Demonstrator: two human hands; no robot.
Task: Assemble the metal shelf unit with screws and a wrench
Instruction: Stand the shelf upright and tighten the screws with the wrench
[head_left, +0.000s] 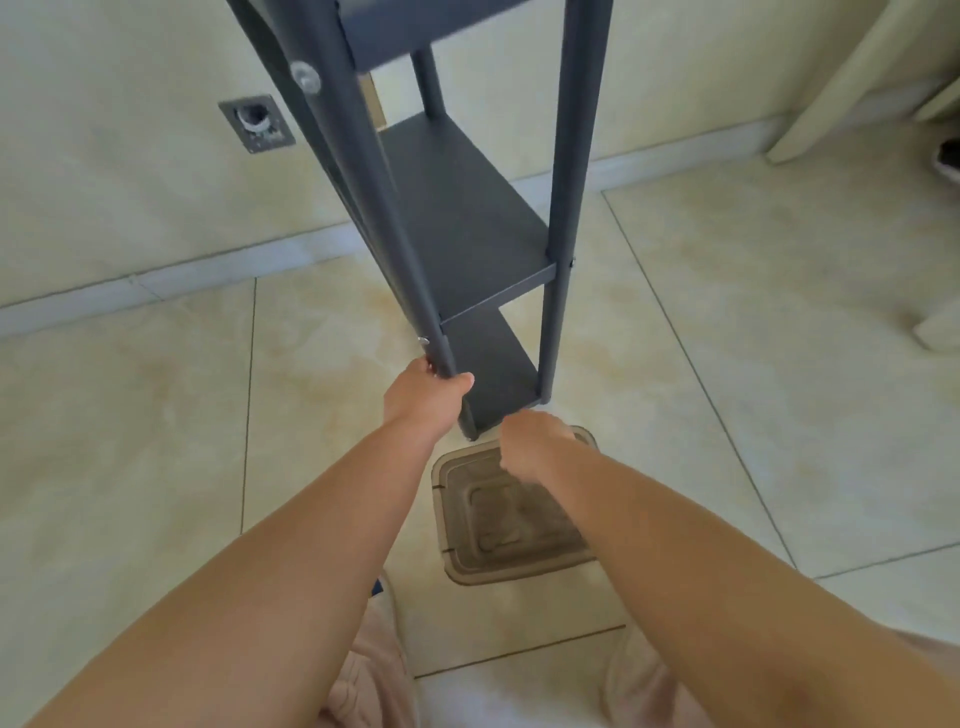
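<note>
The dark shelf unit (467, 218) rose through centre frame on the tiled floor (156, 441), near the wall. The left hand (423, 397) gripped its near-left leg (395, 234). The right hand (530, 447), fingers curled, hovered over a translucent lid (498, 525) at lower centre; what it held could not be told.

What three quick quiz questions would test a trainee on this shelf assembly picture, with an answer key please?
1. True or false: the left hand grips a leg of the shelf unit.
2. What lies on the floor under the right hand? A) a translucent lid B) a hammer C) a cardboard box
3. Fill in: a silver ____ shows on the near left leg, high up.

Key: 1 true; 2 A; 3 screw
</note>
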